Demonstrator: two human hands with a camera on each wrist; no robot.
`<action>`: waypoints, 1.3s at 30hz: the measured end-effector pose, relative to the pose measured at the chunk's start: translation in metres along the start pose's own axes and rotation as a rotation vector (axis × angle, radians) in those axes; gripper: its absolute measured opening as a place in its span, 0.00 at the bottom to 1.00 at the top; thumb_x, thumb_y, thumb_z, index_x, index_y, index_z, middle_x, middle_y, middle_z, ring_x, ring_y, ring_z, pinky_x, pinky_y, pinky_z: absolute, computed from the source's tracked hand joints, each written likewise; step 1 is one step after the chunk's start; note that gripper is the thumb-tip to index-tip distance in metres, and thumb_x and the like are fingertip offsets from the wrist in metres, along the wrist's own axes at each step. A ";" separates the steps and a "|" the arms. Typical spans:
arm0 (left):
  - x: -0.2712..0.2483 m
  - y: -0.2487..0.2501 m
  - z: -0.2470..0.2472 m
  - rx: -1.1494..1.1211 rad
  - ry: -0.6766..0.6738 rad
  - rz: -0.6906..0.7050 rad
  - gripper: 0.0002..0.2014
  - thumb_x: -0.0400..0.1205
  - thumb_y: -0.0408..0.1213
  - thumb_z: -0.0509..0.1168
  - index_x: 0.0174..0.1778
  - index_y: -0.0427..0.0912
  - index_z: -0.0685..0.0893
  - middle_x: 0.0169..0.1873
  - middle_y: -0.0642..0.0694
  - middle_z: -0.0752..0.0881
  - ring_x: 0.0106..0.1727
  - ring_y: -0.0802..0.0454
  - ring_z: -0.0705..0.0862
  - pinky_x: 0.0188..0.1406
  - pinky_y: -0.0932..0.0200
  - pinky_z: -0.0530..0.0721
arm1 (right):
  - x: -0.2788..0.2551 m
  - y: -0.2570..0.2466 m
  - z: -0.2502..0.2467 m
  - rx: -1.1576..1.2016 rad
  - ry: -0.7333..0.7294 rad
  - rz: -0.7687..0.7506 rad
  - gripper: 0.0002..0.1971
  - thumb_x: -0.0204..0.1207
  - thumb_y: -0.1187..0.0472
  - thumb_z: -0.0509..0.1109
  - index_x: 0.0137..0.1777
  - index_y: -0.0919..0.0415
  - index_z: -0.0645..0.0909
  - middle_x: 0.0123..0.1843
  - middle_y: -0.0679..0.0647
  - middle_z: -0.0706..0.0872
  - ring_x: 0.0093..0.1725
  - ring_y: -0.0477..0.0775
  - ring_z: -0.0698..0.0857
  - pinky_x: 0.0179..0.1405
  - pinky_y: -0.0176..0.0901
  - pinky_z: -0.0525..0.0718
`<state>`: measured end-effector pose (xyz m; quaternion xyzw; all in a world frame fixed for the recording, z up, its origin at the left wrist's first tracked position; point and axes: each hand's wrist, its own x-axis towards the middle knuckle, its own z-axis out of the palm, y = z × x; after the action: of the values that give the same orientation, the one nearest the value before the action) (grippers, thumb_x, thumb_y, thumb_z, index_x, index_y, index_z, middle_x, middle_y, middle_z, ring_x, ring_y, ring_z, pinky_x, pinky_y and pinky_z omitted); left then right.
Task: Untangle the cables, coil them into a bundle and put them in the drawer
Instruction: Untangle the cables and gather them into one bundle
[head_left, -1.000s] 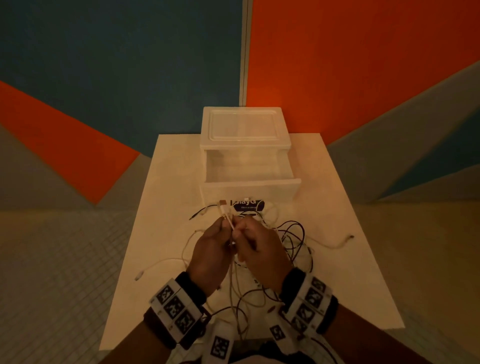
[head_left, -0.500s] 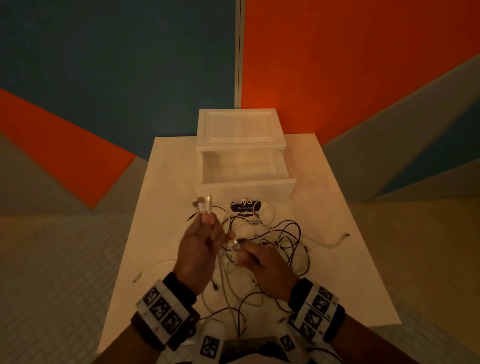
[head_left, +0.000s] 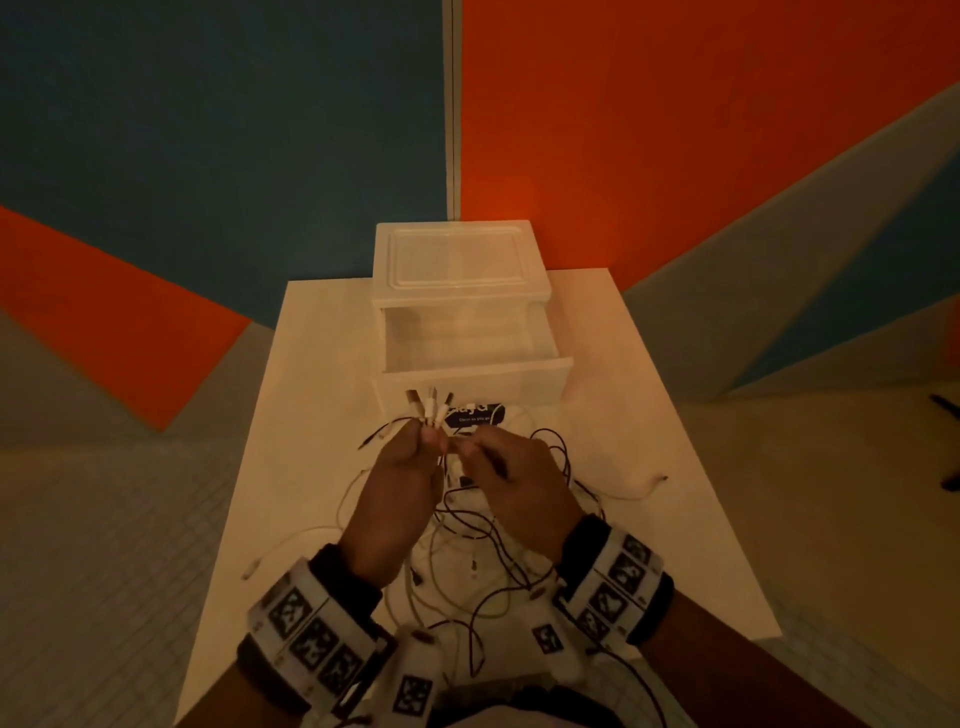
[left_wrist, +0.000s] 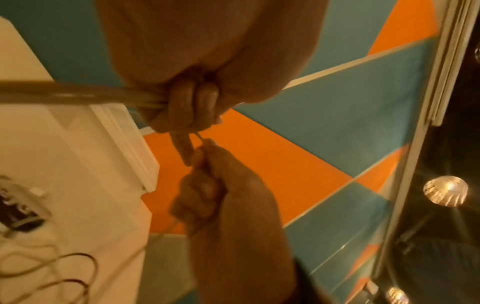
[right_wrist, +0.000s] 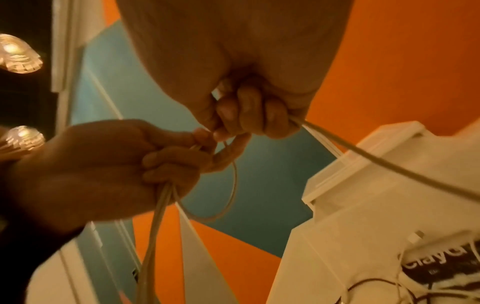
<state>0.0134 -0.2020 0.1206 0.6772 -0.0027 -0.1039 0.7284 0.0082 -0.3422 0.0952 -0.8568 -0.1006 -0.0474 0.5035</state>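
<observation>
Black and white cables (head_left: 498, 540) lie tangled on the white table (head_left: 649, 415) in front of the open white drawer (head_left: 470, 371). My left hand (head_left: 423, 434) is raised above the tangle and grips several cable ends, whose plugs (head_left: 428, 408) fan out above the fist. In the left wrist view its curled fingers (left_wrist: 192, 102) clamp the strands (left_wrist: 78, 95). My right hand (head_left: 467, 447) is just beside it and pinches one thin cable at the fingertips. Seen from the right wrist, that cable (right_wrist: 363, 158) runs out of my curled fingers (right_wrist: 246, 111) while the left hand (right_wrist: 116, 164) holds the bundle (right_wrist: 155, 226).
The drawer unit (head_left: 457, 260) stands at the table's far edge against a blue and orange wall. A dark labelled pack (head_left: 475, 415) lies just in front of the drawer. Loose cable ends (head_left: 644, 486) trail right and left (head_left: 249, 571). The floor around is tiled.
My right hand has come up from the tangle to meet the left hand's fingertips again. The left hand keeps the plug ends raised in about the same place.
</observation>
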 end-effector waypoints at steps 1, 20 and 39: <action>0.001 0.002 0.000 -0.050 0.018 -0.024 0.12 0.90 0.32 0.50 0.43 0.35 0.73 0.23 0.57 0.77 0.18 0.64 0.66 0.19 0.71 0.64 | -0.005 -0.001 0.002 0.012 -0.040 -0.013 0.10 0.86 0.58 0.61 0.42 0.52 0.79 0.31 0.52 0.80 0.29 0.48 0.75 0.29 0.38 0.72; 0.018 0.011 -0.006 -0.044 -0.144 -0.046 0.13 0.89 0.39 0.51 0.40 0.41 0.72 0.27 0.50 0.72 0.23 0.59 0.60 0.19 0.69 0.60 | 0.010 0.070 -0.020 0.003 0.160 0.190 0.14 0.85 0.54 0.57 0.41 0.59 0.76 0.33 0.46 0.80 0.32 0.41 0.77 0.36 0.42 0.78; 0.008 0.007 -0.036 0.034 -0.200 -0.035 0.14 0.90 0.37 0.50 0.40 0.37 0.72 0.24 0.43 0.70 0.22 0.55 0.61 0.20 0.63 0.60 | -0.172 0.145 -0.094 -0.242 -0.845 0.650 0.08 0.73 0.39 0.67 0.37 0.38 0.82 0.34 0.33 0.82 0.42 0.31 0.81 0.72 0.44 0.68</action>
<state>0.0277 -0.1672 0.1236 0.6756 -0.0652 -0.1833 0.7111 -0.1258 -0.5144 -0.0144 -0.8399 -0.0179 0.4479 0.3059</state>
